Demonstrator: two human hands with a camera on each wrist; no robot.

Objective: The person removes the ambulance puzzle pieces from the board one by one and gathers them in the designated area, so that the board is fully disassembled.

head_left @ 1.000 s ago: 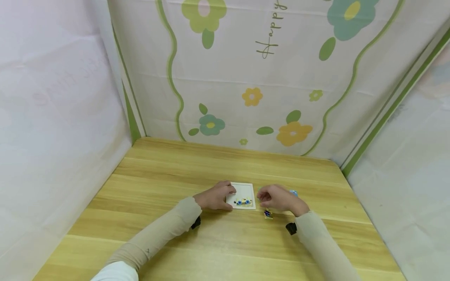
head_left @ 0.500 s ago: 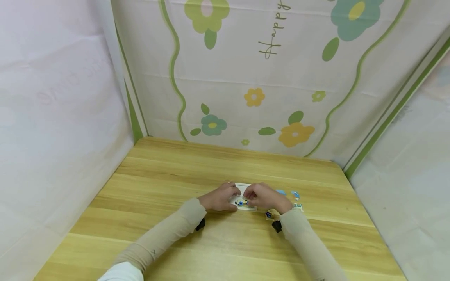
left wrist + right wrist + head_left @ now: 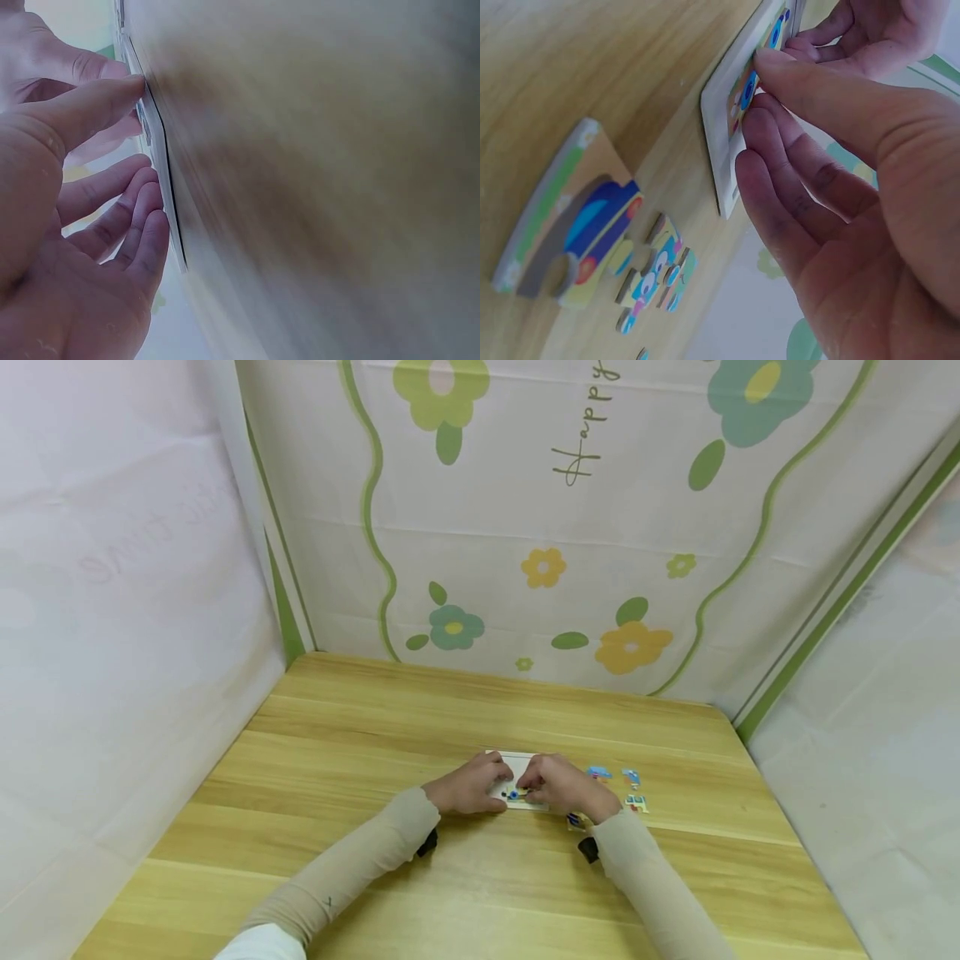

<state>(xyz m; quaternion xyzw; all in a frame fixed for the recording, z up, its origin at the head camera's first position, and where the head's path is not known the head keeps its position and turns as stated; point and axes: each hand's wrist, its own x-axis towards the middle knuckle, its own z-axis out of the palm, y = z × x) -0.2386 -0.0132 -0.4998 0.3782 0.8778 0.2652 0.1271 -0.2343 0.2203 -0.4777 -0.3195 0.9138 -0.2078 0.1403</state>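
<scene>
A small white-framed jigsaw board [image 3: 517, 755] lies on the wooden table, with a yellow car with blue wheels [image 3: 513, 794] in its lower part. My left hand [image 3: 471, 785] rests at its left side, thumb touching the near edge and fingers loosely bent at the surface. Over the board's right part, my right hand [image 3: 558, 783] pinches a puzzle piece with thumb and fingertips, low against the board. That piece is mostly hidden by the fingers; the right wrist view shows a blue wheel [image 3: 748, 90] beside the fingertips.
Right of the board lie several loose puzzle pieces: a blue one [image 3: 598, 772], another blue one [image 3: 631, 778], a yellowish one [image 3: 636, 803], and one with blue stripes [image 3: 604, 225] near the right wrist. Printed cloth walls [image 3: 450, 527] surround the table.
My right hand has moved left from beside the board onto its right part, and its fingers now sit lower on it. Loose pieces came into view behind it. The left hand barely shifted.
</scene>
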